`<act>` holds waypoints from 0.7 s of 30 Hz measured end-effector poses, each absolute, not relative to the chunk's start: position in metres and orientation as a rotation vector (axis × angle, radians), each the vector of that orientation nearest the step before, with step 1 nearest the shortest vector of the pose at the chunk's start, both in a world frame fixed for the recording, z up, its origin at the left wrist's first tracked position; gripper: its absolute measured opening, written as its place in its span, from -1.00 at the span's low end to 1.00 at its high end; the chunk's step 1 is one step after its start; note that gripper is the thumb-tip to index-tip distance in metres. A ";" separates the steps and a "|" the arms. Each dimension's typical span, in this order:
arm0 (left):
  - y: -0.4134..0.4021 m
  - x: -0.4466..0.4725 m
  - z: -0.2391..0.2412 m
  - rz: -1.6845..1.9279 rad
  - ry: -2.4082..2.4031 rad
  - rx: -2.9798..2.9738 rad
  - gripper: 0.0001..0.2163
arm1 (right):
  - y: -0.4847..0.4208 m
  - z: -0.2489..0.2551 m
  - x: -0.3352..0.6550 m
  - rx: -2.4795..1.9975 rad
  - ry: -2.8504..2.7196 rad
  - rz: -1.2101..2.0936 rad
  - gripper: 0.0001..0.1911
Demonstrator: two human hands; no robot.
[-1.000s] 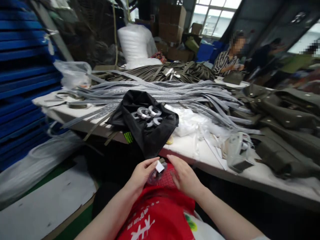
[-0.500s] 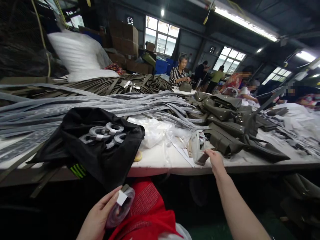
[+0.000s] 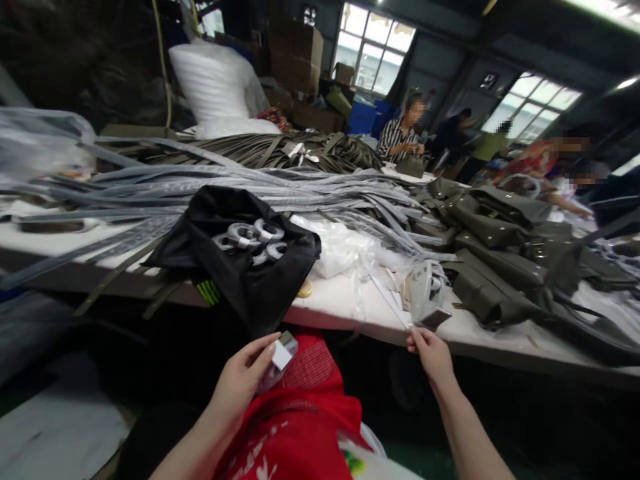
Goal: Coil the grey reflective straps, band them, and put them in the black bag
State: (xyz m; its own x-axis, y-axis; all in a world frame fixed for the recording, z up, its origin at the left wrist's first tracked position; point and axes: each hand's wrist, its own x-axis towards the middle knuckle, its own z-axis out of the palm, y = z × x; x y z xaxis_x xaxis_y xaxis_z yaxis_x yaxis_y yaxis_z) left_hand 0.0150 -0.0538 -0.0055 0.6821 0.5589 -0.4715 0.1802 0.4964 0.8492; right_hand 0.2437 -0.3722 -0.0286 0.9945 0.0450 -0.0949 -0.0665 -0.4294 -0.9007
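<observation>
My left hand (image 3: 245,373) is closed around a rolled-up strap (image 3: 273,373) in clear plastic, with a white label on its side, above my red apron (image 3: 305,433). At the table edge, my right hand (image 3: 433,353) has thumb and fingers pinched together by the corner of a white paper sheet (image 3: 387,298). What lies between those fingertips is too small to make out. Just beyond stands a clear plastic bag (image 3: 417,293) with small pieces inside. On the table to the left, a black cloth bag (image 3: 220,227) bears several coiled straps (image 3: 245,235) banded with white labels.
Long plastic-wrapped straps (image 3: 300,190) stretch across the table (image 3: 340,307). Olive bags (image 3: 495,287) are piled at the right, and crumpled clear plastic (image 3: 340,247) lies mid-table. A yellow tape roll (image 3: 305,288) sits near the edge. Several people work farther back.
My right hand has come away from the clear plastic bag to the paper's corner at the table edge. My left hand still holds the rolled strap. The view has turned left.
</observation>
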 end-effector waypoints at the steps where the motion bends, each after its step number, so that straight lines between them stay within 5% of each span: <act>1: -0.058 0.017 -0.005 0.292 0.806 1.088 -0.48 | -0.349 -0.023 0.234 -1.950 -0.070 0.221 -0.47; 9: -0.069 0.011 -0.009 0.522 0.773 1.206 -0.61 | -0.189 0.010 0.128 -1.446 -0.595 0.972 -0.62; 21: -0.058 -0.002 0.002 0.608 0.838 1.098 -0.56 | -0.156 -0.003 0.116 -1.386 -0.644 1.238 -0.59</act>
